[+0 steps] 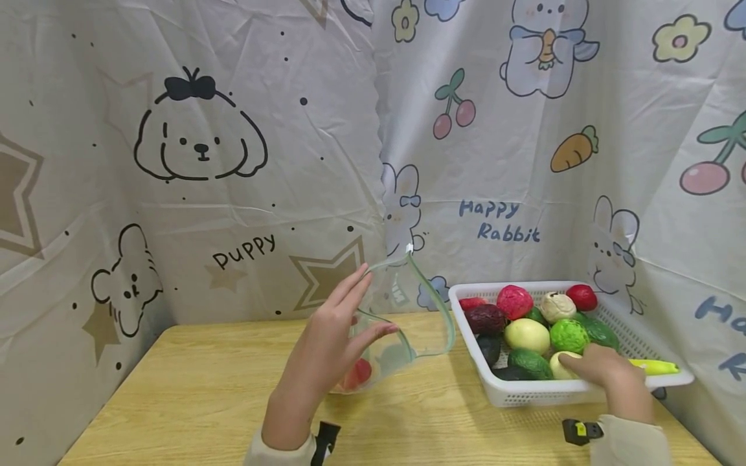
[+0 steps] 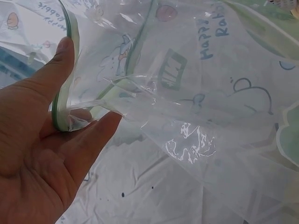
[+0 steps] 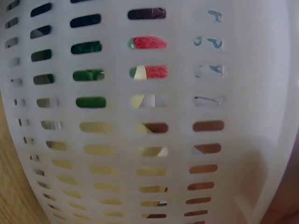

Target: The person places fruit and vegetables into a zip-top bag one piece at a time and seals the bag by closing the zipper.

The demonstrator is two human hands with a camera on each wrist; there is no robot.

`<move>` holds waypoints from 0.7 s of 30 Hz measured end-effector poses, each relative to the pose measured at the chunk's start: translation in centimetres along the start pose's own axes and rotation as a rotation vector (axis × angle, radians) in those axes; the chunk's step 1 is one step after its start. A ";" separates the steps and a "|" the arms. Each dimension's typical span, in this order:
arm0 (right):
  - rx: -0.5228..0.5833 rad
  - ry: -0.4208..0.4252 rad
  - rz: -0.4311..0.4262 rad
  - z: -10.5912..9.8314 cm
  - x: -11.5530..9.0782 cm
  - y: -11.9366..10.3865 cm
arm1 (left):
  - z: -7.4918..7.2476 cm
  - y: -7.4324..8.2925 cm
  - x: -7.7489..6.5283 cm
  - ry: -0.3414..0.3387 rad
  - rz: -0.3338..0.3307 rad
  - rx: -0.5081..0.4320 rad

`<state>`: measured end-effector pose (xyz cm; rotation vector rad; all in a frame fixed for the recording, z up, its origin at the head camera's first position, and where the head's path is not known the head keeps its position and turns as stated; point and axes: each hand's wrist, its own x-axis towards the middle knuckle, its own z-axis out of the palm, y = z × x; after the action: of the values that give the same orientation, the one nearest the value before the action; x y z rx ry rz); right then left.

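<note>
A clear zip-lock bag with a green-edged mouth stands on the table, its mouth spread wide. My left hand holds the bag by its mouth, thumb and fingers on either side of the rim. Through the plastic, something red shows near the bottom. My right hand reaches over the near wall of a white basket and grips a pale yellow round fruit; its other fingers are hidden. In the right wrist view, the slotted basket wall covers most of that hand.
Inside the basket lie a larger pale yellow fruit, a bright green knobbly fruit, dark green avocado-like fruits, a pink-red one and a yellow-green long item. The wooden table backs onto a printed cloth.
</note>
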<state>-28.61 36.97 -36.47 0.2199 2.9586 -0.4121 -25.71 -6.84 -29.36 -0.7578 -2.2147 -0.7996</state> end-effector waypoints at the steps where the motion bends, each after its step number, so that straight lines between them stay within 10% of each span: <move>1: -0.004 -0.012 0.003 0.0 0.0 -0.1 | 0.0 0.0 0.0 -0.001 -0.001 0.000; 21: 0.045 0.008 0.066 0.3 0.0 -1.3 | 0.1 -0.1 0.1 0.008 0.019 0.016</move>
<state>-28.81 35.69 -36.39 0.3241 2.9421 -0.4699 -25.90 -6.76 -29.37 -0.7652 -2.2017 -0.7733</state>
